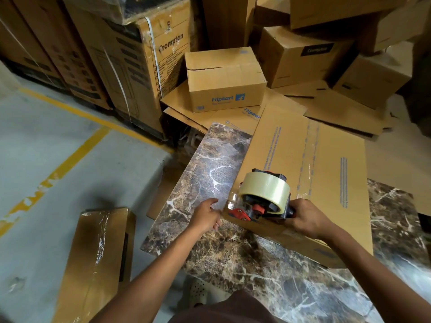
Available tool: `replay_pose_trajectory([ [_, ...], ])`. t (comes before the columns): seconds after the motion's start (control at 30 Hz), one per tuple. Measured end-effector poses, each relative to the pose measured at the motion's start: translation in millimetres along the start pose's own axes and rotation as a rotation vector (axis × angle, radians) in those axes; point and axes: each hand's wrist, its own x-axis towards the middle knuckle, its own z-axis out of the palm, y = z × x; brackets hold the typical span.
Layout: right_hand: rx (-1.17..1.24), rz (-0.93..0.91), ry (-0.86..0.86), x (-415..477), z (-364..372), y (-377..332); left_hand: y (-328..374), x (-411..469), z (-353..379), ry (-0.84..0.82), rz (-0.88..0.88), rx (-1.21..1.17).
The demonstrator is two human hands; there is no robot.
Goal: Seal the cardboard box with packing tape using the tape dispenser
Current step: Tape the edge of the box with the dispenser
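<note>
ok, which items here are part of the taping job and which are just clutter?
In use:
cardboard box on the table
tape dispenser, gripped by the right hand
left hand, by the box's corner

Lying about:
Flipkart box
Crompton cartons
taped box on the floor
flattened cardboard

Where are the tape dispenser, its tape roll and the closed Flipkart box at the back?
tape dispenser [253, 209], head view, red-and-black frame below the roll.
tape roll [265, 190], head view, clear outer band.
Flipkart box [227, 99], head view, front face at the logo.
</note>
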Motion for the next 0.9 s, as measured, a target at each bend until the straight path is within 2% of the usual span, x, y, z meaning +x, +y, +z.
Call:
replay_pose_trajectory([
  [0.07, 0.013, -0.005, -0.007, -0.2, -1.4, -1.3, 5.1, 3.7, -6.7, 0.134, 0.033, 0.111],
  [0.13, 0.036, -0.023, -0.020, -0.3, -3.2, -1.9, 23.9, 8.1, -12.7, 0.215, 0.110, 0.088],
  [0.23, 0.068, -0.034, -0.041, 1.0, -4.8, 0.4, 66.5, 5.7, -13.6, 0.123, 0.208, -0.045],
  [0.37, 0.112, -0.020, -0.096, 3.0, -7.0, -0.2, 101.8, 15.4, 8.1, -0.111, 0.033, -0.277],
  [0.47, 0.102, 0.011, -0.101, 3.8, -6.0, -0.4, 62.2, 65.4, 34.6, -0.200, -0.044, -0.284],
  [0.53, 0.062, 0.025, -0.091, 4.8, -4.3, -0.4, 34.8, 92.2, 46.2, -0.198, -0.052, -0.312],
  [0.7, 0.008, 0.039, -0.044, 6.2, -0.7, -1.1, 39.7, 78.7, 40.5, -0.155, -0.004, -0.297],
  [0.9, -0.013, 0.050, -0.052, -4.3, -12.6, 14.6, 87.8, 27.0, 26.4, -0.144, 0.049, -0.257],
])
